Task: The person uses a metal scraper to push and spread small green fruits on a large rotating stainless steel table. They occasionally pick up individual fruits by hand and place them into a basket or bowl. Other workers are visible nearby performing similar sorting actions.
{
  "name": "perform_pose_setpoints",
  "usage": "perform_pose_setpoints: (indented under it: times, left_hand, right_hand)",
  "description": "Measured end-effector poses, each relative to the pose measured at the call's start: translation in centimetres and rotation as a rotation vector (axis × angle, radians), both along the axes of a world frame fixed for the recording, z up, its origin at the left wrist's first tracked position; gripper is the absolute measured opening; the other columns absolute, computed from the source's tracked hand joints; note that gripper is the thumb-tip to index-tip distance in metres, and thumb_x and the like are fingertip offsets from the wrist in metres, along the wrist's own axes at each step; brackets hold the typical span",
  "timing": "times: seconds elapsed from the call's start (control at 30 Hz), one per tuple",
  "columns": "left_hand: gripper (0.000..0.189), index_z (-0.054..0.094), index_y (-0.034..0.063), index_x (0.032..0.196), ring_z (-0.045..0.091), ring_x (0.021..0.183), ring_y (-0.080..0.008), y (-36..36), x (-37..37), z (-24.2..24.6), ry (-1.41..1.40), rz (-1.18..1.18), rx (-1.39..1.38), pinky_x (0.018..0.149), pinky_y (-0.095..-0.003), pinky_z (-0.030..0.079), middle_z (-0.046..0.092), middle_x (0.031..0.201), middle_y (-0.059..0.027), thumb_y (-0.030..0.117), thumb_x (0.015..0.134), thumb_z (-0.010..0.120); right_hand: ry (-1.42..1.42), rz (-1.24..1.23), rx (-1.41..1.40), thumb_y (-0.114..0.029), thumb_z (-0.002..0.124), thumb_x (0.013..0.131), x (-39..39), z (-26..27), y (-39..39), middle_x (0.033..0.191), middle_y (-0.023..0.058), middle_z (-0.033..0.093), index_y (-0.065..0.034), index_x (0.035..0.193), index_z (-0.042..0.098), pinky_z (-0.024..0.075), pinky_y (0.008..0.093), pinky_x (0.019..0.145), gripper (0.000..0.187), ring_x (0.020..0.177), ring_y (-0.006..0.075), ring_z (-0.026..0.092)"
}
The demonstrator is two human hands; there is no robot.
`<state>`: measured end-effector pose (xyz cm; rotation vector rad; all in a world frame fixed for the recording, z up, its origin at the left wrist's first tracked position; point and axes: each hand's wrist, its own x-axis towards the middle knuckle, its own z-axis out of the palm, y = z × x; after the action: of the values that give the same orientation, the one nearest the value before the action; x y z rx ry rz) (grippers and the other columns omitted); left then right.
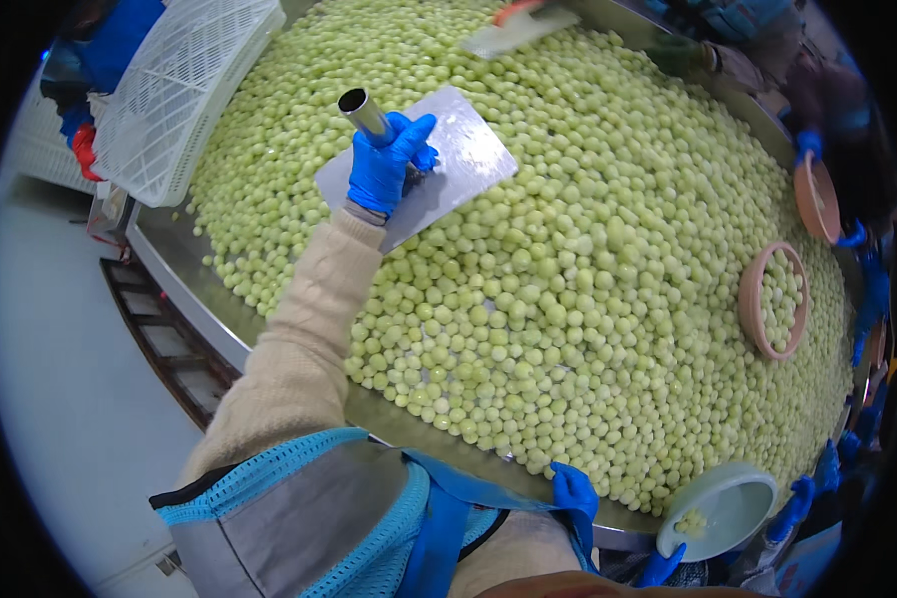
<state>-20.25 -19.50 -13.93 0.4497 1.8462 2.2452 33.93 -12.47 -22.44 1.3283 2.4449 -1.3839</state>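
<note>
My left hand (380, 170), in a blue glove, is closed around the tubular handle (366, 116) of a flat metal scoop. Its square plate (469, 142) lies tilted on a wide layer of small, round, pale-green fruits (568, 276). The open end of the tube points up and away from the plate. Close to my body, my right hand (574, 489), also blue-gloved, is at the near rim with its fingers bent beside the fruits. Whether it holds anything is hidden.
A steel table (411, 422) with a raised rim bears the fruits. A white plastic crate (187, 97) leans over its left edge. On the right are a pink basket (774, 299) of fruits and a co-worker's pale-green basin (725, 512). Another co-worker's scoop (519, 34) blurs at the far side.
</note>
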Motion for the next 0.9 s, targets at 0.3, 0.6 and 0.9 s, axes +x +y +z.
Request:
perform_pose_setpoints:
  times: [0.3,0.6,0.9]
  left_hand:
    - [0.030,0.063,0.0048,0.071,0.061,0.057,-0.0150,-9.2,6.5,-13.1,-0.300,0.134,-0.195,0.056,-0.0319,0.049,0.066,0.064,-0.0068,0.024,0.089,0.076]
    - [0.027,0.060,0.0068,0.071,0.058,0.049,-0.0141,-13.8,6.0,-3.2,-0.202,0.172,0.072,0.048,-0.0273,0.046,0.062,0.059,-0.0060,0.020,0.089,0.075]
    - [0.028,0.063,0.0053,0.069,0.061,0.052,-0.0165,-7.7,-10.1,5.3,0.182,0.221,0.190,0.052,-0.0301,0.049,0.064,0.061,-0.0081,0.020,0.091,0.072]
  right_hand:
    - [-0.057,0.029,-0.161,-0.007,0.062,0.093,1.8,-2.8,1.8,0.107,0.0149,0.070,-0.0024,0.109,0.072,0.0506,0.0349,0.090,0.020,0.100,0.0257,0.067]
    - [0.017,0.054,-0.179,-0.009,0.060,0.093,1.0,-1.5,2.0,0.103,0.0151,0.071,-0.0019,0.108,0.072,0.0514,0.0350,0.084,0.021,0.093,0.0257,0.068]
    - [-0.047,-0.098,-0.164,-0.012,0.064,0.093,-0.3,0.0,0.2,0.102,0.0132,0.073,0.0008,0.108,0.072,0.0519,0.0330,0.085,0.021,0.092,0.0224,0.068]
